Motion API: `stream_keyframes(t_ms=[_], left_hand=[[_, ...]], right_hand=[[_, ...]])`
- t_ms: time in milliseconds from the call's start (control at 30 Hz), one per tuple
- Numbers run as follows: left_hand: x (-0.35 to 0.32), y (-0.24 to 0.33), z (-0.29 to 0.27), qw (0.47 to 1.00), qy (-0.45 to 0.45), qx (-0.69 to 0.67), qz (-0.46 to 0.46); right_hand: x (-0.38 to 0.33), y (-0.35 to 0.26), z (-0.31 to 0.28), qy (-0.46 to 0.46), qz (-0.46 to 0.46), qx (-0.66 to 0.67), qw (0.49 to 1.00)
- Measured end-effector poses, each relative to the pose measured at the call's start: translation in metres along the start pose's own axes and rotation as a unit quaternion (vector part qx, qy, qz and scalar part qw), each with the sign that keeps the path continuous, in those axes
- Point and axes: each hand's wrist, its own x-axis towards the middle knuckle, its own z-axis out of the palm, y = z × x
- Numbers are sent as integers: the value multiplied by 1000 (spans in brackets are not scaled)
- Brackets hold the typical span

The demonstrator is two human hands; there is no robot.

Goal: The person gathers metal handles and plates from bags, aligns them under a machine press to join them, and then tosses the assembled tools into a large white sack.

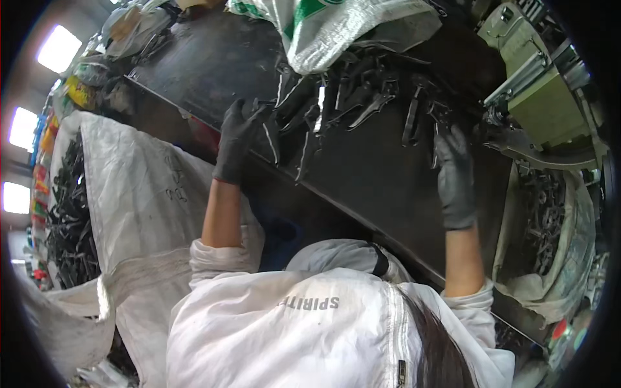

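Both my hands wear dark grey gloves. My left hand [235,145] is at the left end of a loose heap of dark metal parts [365,94], its fingers closed on the end of one dark part. Over at the right end, my right hand [456,178] has its fingers closed around a slim dark metal part [435,147]. The parts are long and narrow, several with curved, shiny edges, somewhat like shear or plier halves. Their exact kind is not clear. A white and green woven sack [336,39] lies over the far side of the heap.
The heap rests on a dark metal table [381,174] with a raised near edge. A white sack [142,187] with black parts stands at the left. To the right are a pale green machine [550,97] and another open sack [566,239] of metal parts.
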Motion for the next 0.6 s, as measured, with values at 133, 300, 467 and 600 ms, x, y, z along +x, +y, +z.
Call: stream_keyframes(t_ms=[133, 300, 467, 600], left_hand=[[-16, 34, 31, 974, -52, 218, -40], [-11, 15, 61, 968, -77, 228, -78], [3, -56, 16, 981, -48, 184, -40], [-5, -9, 17, 977, 60, 204, -13]], right_hand=[[16, 9, -29, 86, -25, -200, 976], [60, 32, -33, 137, -25, -349, 927], [95, 42, -36, 124, -65, -523, 841], [108, 51, -33, 126, -91, -600, 785]])
